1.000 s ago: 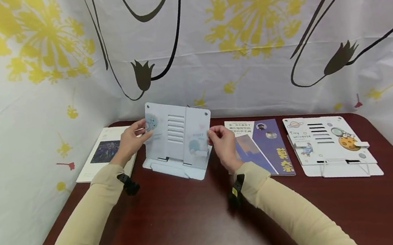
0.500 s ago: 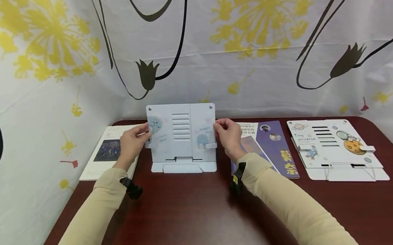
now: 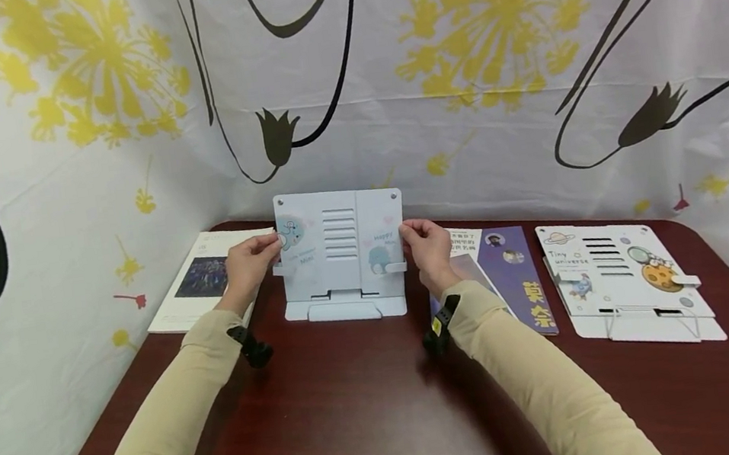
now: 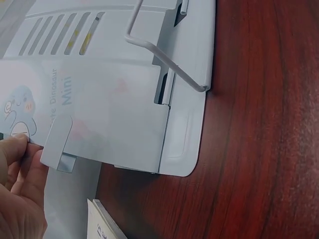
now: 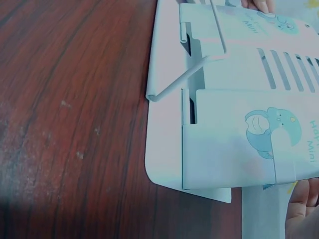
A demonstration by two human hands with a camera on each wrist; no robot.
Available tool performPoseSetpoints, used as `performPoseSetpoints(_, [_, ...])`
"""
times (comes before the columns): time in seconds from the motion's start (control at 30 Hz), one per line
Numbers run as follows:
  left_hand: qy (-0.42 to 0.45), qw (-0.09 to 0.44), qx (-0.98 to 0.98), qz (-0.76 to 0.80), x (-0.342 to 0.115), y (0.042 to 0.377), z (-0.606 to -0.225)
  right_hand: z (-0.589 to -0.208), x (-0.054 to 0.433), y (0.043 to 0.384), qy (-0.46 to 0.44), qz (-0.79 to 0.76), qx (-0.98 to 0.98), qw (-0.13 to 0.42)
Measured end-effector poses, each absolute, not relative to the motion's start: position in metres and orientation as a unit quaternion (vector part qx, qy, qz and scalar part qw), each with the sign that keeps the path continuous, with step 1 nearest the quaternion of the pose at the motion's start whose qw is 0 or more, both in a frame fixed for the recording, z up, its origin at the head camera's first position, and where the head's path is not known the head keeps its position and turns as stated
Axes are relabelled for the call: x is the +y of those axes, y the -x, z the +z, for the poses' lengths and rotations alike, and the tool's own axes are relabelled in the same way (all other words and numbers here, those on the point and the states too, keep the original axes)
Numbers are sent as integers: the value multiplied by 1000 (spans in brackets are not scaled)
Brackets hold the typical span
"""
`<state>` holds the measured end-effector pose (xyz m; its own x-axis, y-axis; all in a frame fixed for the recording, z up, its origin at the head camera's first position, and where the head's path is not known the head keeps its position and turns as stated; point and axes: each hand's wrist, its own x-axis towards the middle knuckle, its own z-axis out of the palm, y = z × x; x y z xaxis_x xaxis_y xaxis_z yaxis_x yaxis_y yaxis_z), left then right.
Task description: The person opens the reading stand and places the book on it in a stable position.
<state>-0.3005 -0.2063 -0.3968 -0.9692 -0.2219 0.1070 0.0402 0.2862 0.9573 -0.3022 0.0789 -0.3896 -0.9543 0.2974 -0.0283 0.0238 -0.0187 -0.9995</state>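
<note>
A pale book stand [image 3: 316, 276] with cartoon dinosaurs and a row of slots stands raised on its flat base [image 3: 299, 311] at the back of the table. My left hand [image 3: 246, 272] pinches the panel's left edge between thumb and fingers, just above a side clip [image 4: 57, 142]. On the opposite edge my right hand [image 3: 432, 253] pinches the panel above the other clip [image 3: 396, 267]. A bent wire page holder [image 4: 172, 64] spans the bottom ledge in the left wrist view. Behind the panel, the stand's support is mostly hidden.
A white book [image 3: 168, 311] with a dark picture lies at the left, partly behind my left hand. A purple book [image 3: 515, 269] lies right of my right hand. Farther right, a second book stand [image 3: 620, 278] lies folded low. A patterned cloth [image 3: 462, 130] hangs behind the table.
The stand has turned from slanted to facing me squarely, its base levelling along the table. Both hands keep their hold on its edges and have moved slightly rightward in view.
</note>
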Motion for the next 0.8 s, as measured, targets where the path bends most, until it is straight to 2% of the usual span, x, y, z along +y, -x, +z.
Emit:
performPoseSetpoints(0.53, [-73, 93, -793, -598, -200, 306, -391, -385, 83, 301, 133, 713, -684, 77])
performPoseSetpoints(0.8, [-69, 102, -794, -596, -198, 308, -392, -385, 83, 299, 127, 718, -681, 71])
